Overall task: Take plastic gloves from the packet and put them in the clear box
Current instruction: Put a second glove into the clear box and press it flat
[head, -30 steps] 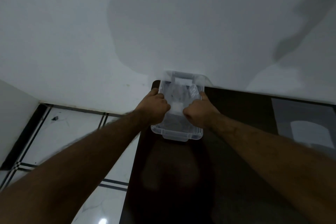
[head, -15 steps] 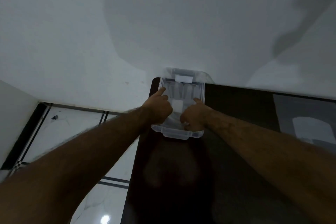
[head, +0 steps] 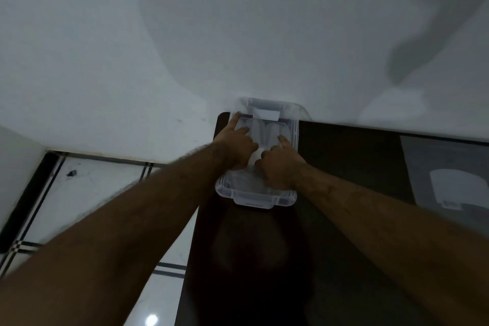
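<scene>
The clear box (head: 254,197) sits at the far left corner of a dark table (head: 352,156), against the wall. Thin see-through plastic gloves (head: 264,128) lie flat inside it. My left hand (head: 235,148) is in the box's left half, its index finger stretched to the far left corner and the other fingers spread on the gloves. My right hand (head: 277,164) rests in the right half, one finger pointing forward on the gloves and the rest curled. The grey packet (head: 447,174), printed with a white glove shape, lies flat at the table's right.
A white wall rises directly behind the box and table. White floor tiles (head: 87,193) with dark lines lie to the left, below the table's left edge. Dark tabletop stretches between the box and me.
Both hands went from closed fists over the box's middle to fingers stretched forward, flattening the gloves toward the far end. The box stayed in place.
</scene>
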The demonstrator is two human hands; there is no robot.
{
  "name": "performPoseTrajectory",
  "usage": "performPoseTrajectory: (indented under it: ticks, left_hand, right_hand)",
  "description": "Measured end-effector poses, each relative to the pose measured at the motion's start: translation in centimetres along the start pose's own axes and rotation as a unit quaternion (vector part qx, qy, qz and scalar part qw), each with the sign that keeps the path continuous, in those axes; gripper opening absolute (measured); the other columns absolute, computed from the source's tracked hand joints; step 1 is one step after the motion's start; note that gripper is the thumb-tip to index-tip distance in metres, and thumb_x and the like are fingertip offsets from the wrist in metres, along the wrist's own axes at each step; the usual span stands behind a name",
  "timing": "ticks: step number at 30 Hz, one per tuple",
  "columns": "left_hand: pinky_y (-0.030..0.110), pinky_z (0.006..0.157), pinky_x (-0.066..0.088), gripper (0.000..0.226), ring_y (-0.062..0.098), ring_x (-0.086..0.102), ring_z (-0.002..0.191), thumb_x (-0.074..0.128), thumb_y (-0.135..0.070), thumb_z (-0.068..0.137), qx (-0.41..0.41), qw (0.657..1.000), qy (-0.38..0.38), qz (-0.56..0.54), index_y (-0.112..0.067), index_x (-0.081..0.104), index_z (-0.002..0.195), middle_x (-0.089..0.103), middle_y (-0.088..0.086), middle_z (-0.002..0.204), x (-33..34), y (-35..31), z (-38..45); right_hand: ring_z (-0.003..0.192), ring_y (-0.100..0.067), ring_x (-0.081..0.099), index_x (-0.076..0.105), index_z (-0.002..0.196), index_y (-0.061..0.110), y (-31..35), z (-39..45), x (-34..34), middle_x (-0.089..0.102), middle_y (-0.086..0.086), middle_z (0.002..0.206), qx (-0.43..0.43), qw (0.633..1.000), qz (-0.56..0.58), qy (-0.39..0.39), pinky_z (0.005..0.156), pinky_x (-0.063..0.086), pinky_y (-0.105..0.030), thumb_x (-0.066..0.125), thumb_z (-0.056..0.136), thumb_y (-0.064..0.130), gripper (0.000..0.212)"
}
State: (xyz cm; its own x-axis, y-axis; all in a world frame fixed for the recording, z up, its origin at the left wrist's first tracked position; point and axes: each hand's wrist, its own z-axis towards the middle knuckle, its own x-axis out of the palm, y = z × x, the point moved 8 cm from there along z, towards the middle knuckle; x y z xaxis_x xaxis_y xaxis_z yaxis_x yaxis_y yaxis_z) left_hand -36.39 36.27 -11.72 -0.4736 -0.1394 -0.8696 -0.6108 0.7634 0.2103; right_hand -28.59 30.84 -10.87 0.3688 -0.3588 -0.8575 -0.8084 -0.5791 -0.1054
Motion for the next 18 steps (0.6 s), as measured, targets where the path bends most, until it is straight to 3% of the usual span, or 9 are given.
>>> performPoseTrajectory:
  ticks: [4, 8, 13, 18]
  left_hand:
    - [0.074, 0.123, -0.011, 0.046, 0.034, 0.035, 0.157, 0.055, -0.046, 0.103, -0.003, 1.000, -0.006, 0.013, -0.028, 0.060, 0.146, 0.063, 0.000, 0.152, -0.1, -0.2, 1.1]
    - [0.073, 0.124, -0.008, 0.051, 0.033, 0.031, 0.159, 0.055, -0.039, 0.103, -0.007, 1.000, -0.025, 0.007, -0.024, 0.054, 0.152, 0.055, 0.005, 0.158, -0.7, 0.0, 1.2]
    - [0.075, 0.121, -0.012, 0.061, 0.032, 0.026, 0.162, 0.056, -0.047, 0.104, 0.016, 0.999, -0.022, 0.024, -0.027, 0.044, 0.161, 0.047, 0.001, 0.167, -0.5, -0.3, 1.1]
    - [0.073, 0.122, -0.013, 0.059, 0.030, 0.030, 0.161, 0.059, -0.049, 0.103, 0.005, 1.000, -0.030, 0.005, -0.027, 0.050, 0.157, 0.050, 0.002, 0.165, -1.1, 0.2, 0.9]
  right_hand:
    - [0.138, -0.032, 0.054, 0.053, 0.150, 0.021, 0.2, -0.3, -0.5, 0.061, -0.006, 0.148, 0.012, 0.999, 0.039, -0.031, 0.128, 0.007, -0.068, 0.053, 0.104, 0.048, 0.053]
    - [0.131, -0.031, 0.058, 0.060, 0.141, 0.022, 0.0, 0.1, 0.2, 0.067, -0.005, 0.138, 0.015, 1.000, 0.021, -0.017, 0.128, 0.008, -0.068, 0.054, 0.103, 0.048, 0.046]
    - [0.130, -0.031, 0.059, 0.063, 0.136, 0.022, -0.2, 0.1, 0.3, 0.068, -0.005, 0.135, 0.021, 0.999, 0.025, 0.003, 0.128, 0.012, -0.066, 0.057, 0.102, 0.048, 0.043]
    - [0.127, -0.031, 0.059, 0.064, 0.134, 0.023, -0.1, -0.1, 0.0, 0.069, -0.004, 0.131, 0.022, 1.000, 0.019, -0.008, 0.126, 0.014, -0.065, 0.060, 0.099, 0.051, 0.045]
